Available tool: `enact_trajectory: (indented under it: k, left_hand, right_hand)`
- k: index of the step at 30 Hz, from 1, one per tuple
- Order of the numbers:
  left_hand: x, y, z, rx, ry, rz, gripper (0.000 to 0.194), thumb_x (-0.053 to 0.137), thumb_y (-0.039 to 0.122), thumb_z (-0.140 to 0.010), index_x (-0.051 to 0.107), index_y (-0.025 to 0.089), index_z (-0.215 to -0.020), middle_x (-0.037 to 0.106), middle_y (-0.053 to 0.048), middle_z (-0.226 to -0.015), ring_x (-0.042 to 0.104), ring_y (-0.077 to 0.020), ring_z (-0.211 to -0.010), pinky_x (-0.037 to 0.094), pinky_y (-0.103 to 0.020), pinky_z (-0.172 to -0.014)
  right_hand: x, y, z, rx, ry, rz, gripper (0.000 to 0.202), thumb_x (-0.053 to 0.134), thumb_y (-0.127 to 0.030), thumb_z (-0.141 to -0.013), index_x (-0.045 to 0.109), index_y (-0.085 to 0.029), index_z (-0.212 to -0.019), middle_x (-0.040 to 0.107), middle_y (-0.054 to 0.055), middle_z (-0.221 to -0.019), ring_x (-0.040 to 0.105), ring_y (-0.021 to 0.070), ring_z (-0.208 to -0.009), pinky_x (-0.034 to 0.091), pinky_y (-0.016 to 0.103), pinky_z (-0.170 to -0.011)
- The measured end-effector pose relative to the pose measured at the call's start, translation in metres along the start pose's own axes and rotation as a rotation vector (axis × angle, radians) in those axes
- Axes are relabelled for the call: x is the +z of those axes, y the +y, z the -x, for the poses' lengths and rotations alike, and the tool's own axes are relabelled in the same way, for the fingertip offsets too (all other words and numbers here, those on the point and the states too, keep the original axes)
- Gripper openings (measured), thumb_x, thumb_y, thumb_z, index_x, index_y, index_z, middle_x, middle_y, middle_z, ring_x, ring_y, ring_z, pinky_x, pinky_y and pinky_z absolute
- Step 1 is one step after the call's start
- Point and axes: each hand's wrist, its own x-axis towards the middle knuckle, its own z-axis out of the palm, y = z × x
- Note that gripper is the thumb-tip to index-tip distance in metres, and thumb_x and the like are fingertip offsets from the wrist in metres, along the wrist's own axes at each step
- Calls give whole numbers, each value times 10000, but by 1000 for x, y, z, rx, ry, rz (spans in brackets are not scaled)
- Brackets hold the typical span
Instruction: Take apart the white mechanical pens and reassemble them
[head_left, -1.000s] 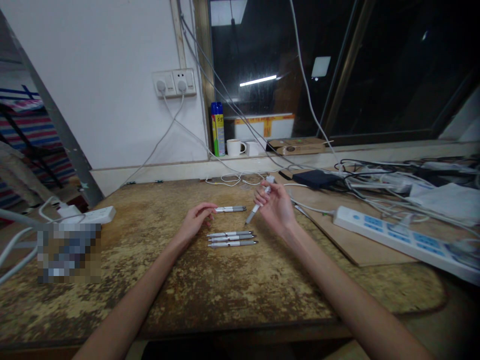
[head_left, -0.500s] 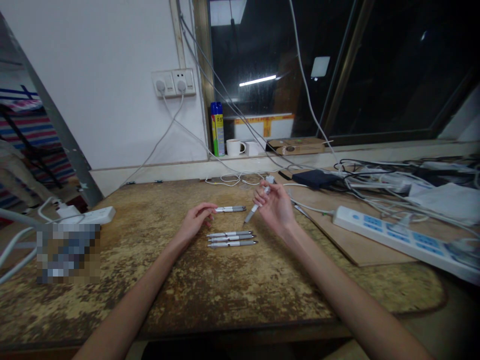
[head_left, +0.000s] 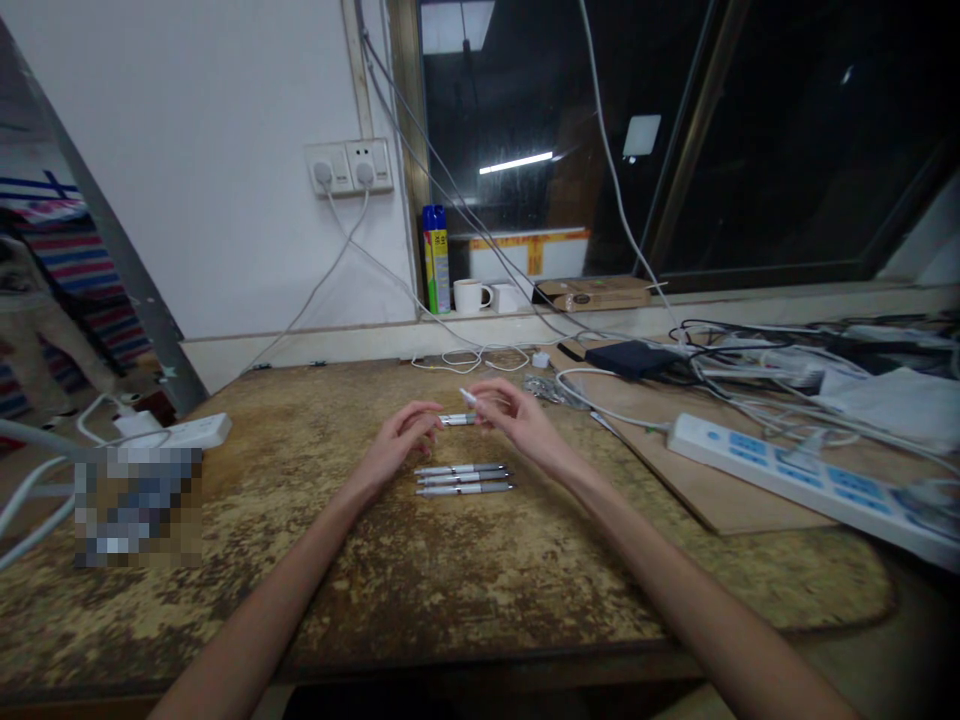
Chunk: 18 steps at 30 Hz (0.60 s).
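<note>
My left hand [head_left: 400,438] is at the left, its fingers closed around the left end of a white and grey pen [head_left: 457,420] near the tabletop. Between the fingers of my right hand [head_left: 514,415] is another pen [head_left: 466,397], its white end pointing up and left; the rest of it is hidden by the hand. Closer to me, several similar pens [head_left: 463,478] lie side by side on the worn wooden table [head_left: 420,580].
Right of the hands are a clear plastic bag [head_left: 551,388], a white power strip [head_left: 795,470] on a brown board [head_left: 720,500], and tangled cables. A spray can [head_left: 435,258] and white mug [head_left: 469,296] stand on the sill. Another power strip [head_left: 196,430] sits far left.
My right hand has moved left with its pen, close to my left hand, and the pen has turned from slanting down-left to pointing up-left. The row of pens has stayed put.
</note>
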Motion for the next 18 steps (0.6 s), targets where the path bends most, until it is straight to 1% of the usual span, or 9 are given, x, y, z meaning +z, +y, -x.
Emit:
enact_trajectory:
  k: [3,6,8,9,11,14,16,18]
  left_hand:
    - [5,7,4,36,-86,-19,414,695,444,-846,638,201,-1177,669,-57,-966,611,-166,-803,504,-251,-674]
    - [7,7,6,75,-117,-90,341,720,415,-832,673,184,-1079,672,-51,-958,610,-162,-815,482,-244,-693]
    - [5,3,4,77,-104,-139,309,718,422,-830,687,167,-1002,669,-47,-920,599,-148,-768,466,-240,-674]
    - [3,1,3,72,-94,-163,313,711,434,-832,689,161,-983,664,-40,-877,589,-143,-734,457,-239,-656]
    - [-3,-5,0,65,-59,-198,328,679,467,-849,686,156,-953,644,-23,-776,562,-135,-665,434,-235,-619]
    - [-16,-12,-3,69,-13,-252,342,633,494,-877,679,156,-899,649,-23,-753,549,-132,-648,401,-226,-595]
    - [-24,-13,-4,52,-14,-291,347,633,502,-875,683,159,-891,652,-23,-749,553,-137,-653,393,-226,-595]
    - [-32,-11,-3,24,-80,-323,348,651,504,-860,689,159,-892,673,-38,-781,591,-158,-708,418,-237,-640]
  right_hand:
    - [4,5,6,-1,-115,165,235,732,-381,-822,664,-246,-1002,684,13,-849,600,159,-676,456,260,-557]
    - [6,8,9,13,-207,277,224,693,-421,-854,668,-231,-970,684,16,-825,609,161,-659,460,271,-578]
    - [3,10,9,42,-219,339,245,638,-456,-890,665,-228,-978,682,15,-818,609,159,-631,450,274,-574]
    - [0,12,9,54,-206,373,259,611,-470,-906,664,-226,-974,680,14,-807,604,157,-614,438,273,-566]
    - [-9,17,7,67,-155,484,293,577,-489,-922,667,-212,-886,654,4,-725,566,146,-560,397,269,-545]
    - [-24,24,4,70,-125,658,326,565,-460,-926,659,-194,-763,623,4,-630,545,158,-594,364,272,-569]
    - [-33,28,3,98,-181,686,328,560,-444,-924,661,-183,-752,641,15,-664,558,162,-624,380,275,-591]
    - [-39,32,3,137,-248,668,309,573,-441,-912,669,-174,-790,664,24,-708,574,164,-642,406,274,-608]
